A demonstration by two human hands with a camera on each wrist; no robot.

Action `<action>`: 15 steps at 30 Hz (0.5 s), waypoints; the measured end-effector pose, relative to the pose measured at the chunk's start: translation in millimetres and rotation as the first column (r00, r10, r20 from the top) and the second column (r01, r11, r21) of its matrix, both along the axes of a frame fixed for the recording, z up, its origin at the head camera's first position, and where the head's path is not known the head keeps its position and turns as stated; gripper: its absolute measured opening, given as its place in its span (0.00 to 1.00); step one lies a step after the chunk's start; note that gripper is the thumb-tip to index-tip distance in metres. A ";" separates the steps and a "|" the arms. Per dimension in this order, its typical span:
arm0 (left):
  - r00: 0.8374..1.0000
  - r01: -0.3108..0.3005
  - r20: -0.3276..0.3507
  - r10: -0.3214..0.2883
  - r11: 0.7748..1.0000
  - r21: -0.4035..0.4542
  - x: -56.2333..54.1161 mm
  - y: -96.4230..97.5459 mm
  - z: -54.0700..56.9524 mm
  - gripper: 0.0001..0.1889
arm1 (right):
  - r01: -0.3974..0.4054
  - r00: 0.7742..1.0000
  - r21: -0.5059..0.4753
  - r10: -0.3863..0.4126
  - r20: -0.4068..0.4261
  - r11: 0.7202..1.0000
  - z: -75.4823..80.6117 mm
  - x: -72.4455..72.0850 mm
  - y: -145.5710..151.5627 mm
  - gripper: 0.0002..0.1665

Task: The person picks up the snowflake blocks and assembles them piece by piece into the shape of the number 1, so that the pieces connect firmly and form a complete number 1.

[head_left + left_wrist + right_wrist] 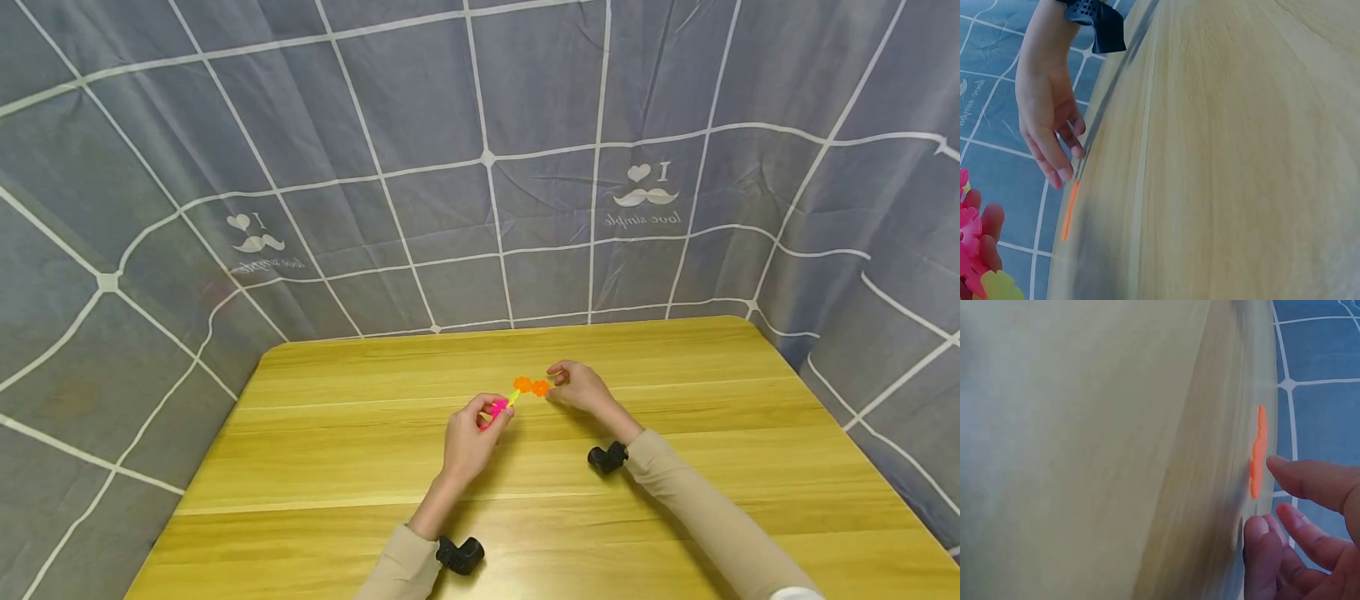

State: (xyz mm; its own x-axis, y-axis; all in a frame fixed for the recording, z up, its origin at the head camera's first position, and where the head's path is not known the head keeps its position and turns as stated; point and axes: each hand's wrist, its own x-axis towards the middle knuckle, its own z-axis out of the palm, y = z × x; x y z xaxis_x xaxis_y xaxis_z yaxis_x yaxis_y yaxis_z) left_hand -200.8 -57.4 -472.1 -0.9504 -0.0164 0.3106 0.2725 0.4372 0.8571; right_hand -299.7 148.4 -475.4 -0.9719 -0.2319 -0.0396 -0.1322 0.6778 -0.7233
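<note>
My left hand [468, 442] pinches a joined bunch of pink flower-shaped plastic pieces [498, 407] with a yellow-green piece [513, 397] at its far end. In the left wrist view the pink pieces [969, 234] and a yellow piece [1002, 287] show at the lower left, partly cut off by the frame. Two orange flower-shaped pieces [522, 384] lie flat and side by side on the wooden table. Close to their right end is my right hand [581, 387], its thumb and fingers apart with nothing between them. The orange pieces [1259, 453] appear edge-on in the right wrist view.
The wooden table [337, 467] reaches back to a grey curtain [427, 192] with white grid lines, which also hangs along both sides. Black wrist cameras [461, 556] are strapped at both sleeves, close over the tabletop.
</note>
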 end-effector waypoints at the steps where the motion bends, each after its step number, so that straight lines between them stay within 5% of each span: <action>1: 1.000 0.003 0.005 -0.003 1.000 0.002 0.1 0.3 0.2 0.12 | -0.004 1.000 0.002 0.004 0.002 1.000 -0.3 -0.8 -0.3 0.24; 15: 0.999 0.041 -0.037 -0.039 0.998 0.051 -0.3 1.8 -5.8 0.13 | -0.045 0.999 0.099 0.046 -0.009 0.994 -1.4 -8.7 -3.2 0.19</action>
State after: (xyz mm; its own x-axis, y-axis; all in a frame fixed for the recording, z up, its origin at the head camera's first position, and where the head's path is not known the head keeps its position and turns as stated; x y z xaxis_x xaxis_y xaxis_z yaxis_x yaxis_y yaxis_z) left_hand -201.1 -55.6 -477.9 -0.9388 0.0042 0.3446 0.3202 0.3804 0.8676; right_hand -308.3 145.2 -476.8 -0.9610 -0.2712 -0.0540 -0.1720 0.7390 -0.6514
